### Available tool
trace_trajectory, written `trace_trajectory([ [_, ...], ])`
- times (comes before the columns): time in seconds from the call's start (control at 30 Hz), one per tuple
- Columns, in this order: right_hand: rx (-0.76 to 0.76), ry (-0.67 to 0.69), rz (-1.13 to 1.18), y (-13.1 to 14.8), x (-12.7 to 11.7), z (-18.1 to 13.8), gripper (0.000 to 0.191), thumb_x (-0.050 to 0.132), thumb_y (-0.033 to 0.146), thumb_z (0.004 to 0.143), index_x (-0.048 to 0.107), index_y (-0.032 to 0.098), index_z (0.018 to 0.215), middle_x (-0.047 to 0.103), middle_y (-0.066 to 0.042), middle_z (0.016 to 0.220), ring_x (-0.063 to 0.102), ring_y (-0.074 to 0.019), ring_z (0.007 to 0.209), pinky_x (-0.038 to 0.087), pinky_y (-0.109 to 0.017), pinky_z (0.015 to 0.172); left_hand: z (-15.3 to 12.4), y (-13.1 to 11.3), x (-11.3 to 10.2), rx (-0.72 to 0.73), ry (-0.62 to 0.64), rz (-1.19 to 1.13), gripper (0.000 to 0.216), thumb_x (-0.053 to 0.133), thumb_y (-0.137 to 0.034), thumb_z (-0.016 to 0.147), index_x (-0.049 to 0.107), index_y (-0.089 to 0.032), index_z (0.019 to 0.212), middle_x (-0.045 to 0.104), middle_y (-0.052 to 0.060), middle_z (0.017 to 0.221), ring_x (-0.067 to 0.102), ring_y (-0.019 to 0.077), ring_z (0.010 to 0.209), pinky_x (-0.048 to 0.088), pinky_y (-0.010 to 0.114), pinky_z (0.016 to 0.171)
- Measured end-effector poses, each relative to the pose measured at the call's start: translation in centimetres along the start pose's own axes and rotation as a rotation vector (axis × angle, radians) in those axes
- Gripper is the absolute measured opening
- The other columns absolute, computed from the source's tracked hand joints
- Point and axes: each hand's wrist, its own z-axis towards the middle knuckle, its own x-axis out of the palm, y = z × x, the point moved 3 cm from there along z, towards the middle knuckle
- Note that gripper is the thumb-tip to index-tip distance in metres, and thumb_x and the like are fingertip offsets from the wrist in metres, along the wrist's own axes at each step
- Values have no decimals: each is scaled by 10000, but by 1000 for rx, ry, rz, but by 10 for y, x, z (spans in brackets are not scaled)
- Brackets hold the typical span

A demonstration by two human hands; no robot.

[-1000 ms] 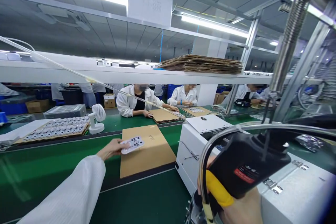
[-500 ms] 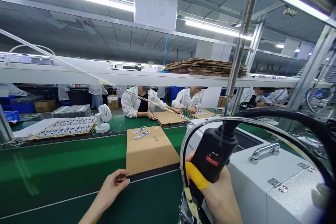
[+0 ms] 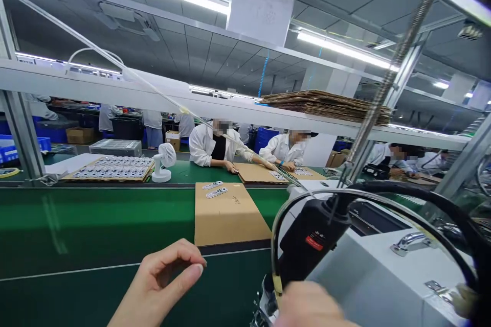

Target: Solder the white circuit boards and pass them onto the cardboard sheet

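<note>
One empty hand, my left hand (image 3: pixel 164 281), hovers fingers apart over the green belt (image 3: pixel 95 225); two keypads (image 3: pixel 214 189) lie on cardboard (image 3: pixel 230 219) beyond. My right hand (image 3: pixel 310 309) is blurred under the hanging screwdriver (image 3: pixel 312 232), grip unclear; I'd keep that steady.

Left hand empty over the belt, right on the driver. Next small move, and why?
Probably draw the left hand back toward the black electric screwdriver for another piece. It hovers empty, fingers loosely curled, above the green conveyor belt. Two white keypad panels already lie on the brown cardboard sheet, and the right hand is blurred at the tool's base.
</note>
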Motion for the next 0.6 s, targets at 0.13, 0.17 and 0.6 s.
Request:
trace_trajectory([
  [0.13,63,151,213,-15,56,-4,178,703,287,827,652,324,993,622,-40,966,616,-218,904,525,-344,732,-11,-18,1,79,113,-237,213,702,-415,881,758,-226,963,640,65,963,608,187,849,507,249,780],
  [0.17,131,175,296,-19,68,-2,231,742,299,802,644,321,1011,614,-32,983,608,-200,904,519,-312,740,-12,-19,1,77,115,-290,227,716,-411,872,759,-235,1008,639,70,1001,613,197,888,509,260,806],
  [0.6,695,397,671,-47,93,-3,491,882,386,630,632,229,1022,605,-46,1020,549,-206,949,445,-306,790,0,-9,17,-252,84,-764,294,863,-368,718,759,-121,838,644,77,837,547,88,592,455,195,575],
])
